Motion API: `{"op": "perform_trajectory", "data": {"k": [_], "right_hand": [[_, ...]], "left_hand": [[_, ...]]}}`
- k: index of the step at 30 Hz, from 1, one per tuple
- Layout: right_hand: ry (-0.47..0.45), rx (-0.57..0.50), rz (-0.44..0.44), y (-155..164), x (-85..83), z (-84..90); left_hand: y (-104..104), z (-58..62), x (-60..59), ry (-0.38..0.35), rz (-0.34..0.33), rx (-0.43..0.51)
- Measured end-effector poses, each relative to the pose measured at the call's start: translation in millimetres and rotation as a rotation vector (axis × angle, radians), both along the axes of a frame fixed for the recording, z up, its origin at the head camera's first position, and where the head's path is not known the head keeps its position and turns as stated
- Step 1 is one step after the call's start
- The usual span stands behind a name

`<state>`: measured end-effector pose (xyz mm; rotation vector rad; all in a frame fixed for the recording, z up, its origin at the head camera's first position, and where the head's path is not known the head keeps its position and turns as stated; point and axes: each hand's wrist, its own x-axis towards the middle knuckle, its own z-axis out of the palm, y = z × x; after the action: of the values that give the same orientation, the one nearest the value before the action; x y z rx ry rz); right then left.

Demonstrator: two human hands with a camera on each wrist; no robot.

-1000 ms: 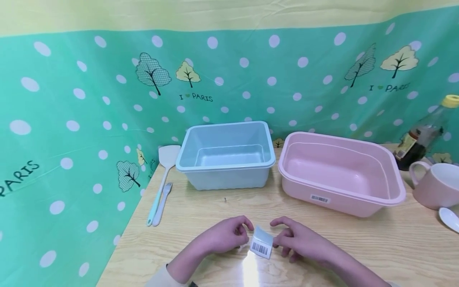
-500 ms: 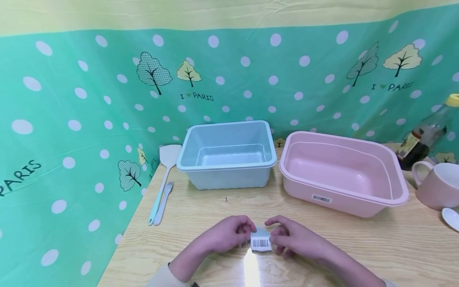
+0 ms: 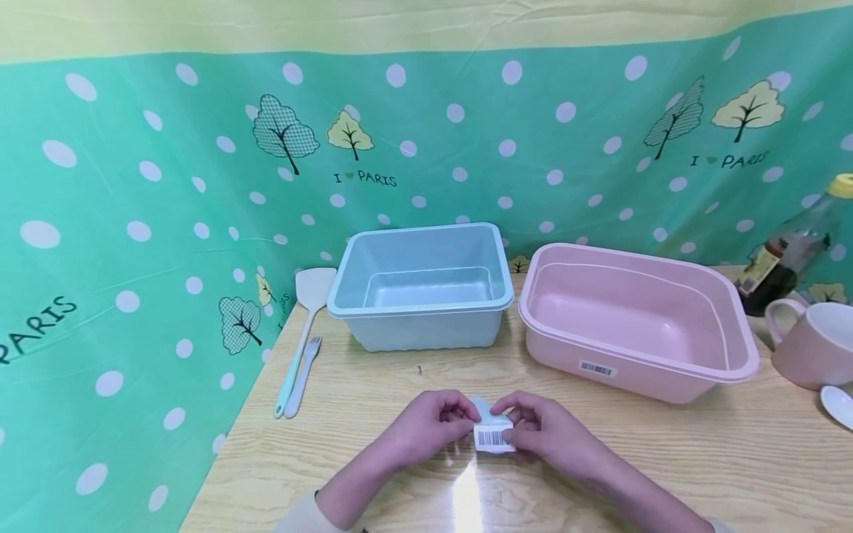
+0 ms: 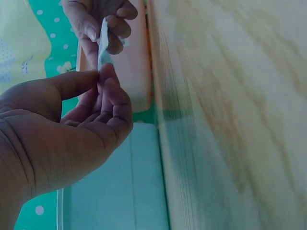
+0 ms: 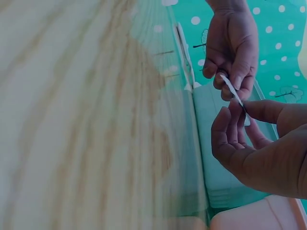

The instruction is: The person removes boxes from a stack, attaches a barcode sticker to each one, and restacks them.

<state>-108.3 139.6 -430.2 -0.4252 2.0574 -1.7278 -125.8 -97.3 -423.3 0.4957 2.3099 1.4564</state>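
Between my two hands is a small, pale, creased barcode label [image 3: 492, 438], its printed bars facing me in the head view. My left hand [image 3: 429, 429] pinches its left edge between thumb and fingertips. At the opposite edge, the thumb and fingers of my right hand [image 3: 548, 428] pinch it too. Both wrist views show the label nearly edge-on, as a thin bent strip [image 5: 231, 88]. In the left wrist view, the left hand [image 4: 81, 129] is nearer and the label [image 4: 102, 45] stands up from its fingertips, held above the wooden tabletop.
Beyond the hands stand a blue basin [image 3: 426, 326] and a pink basin [image 3: 620, 370] with a barcode sticker. A white spatula [image 3: 309, 292] and a fork [image 3: 303, 377] lie left. At right are a sauce bottle [image 3: 773, 274], pink mug [image 3: 816, 344] and white spoon [image 3: 838, 406].
The label has moved slightly up and right in the head view, from hanging tilted to lying level with its bars facing me. Both hands have closed in on its edges.
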Motion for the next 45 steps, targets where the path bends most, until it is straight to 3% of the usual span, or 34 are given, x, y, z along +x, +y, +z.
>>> {"op": "perform_trajectory", "data": {"k": [9,19,25,30,39,45], "right_hand": [[-0.023,-0.073,0.017,0,0.7,-2.7],[0.01,-0.017,-0.015,-1,1.6,-1.3],[0.137,0.06,-0.031,-1,2.0,-0.5],[0.265,0.049,-0.04,-3,3.9,-1.3],[0.35,0.0,-0.054,-7,6.4,-0.9],[0.372,0.021,-0.085,-8,8.2,-0.3]], "left_hand": [[3,2.4,2.6,-0.044,0.057,0.088],[6,2.7,5.4,-0.077,0.098,0.135],[7,2.7,6.7,-0.122,0.115,0.2],[8,2.7,6.9,-0.154,0.14,0.255],[10,4.2,8.3,-0.257,0.111,0.386],[11,3.6,9.0,-0.331,0.098,0.456]]}}
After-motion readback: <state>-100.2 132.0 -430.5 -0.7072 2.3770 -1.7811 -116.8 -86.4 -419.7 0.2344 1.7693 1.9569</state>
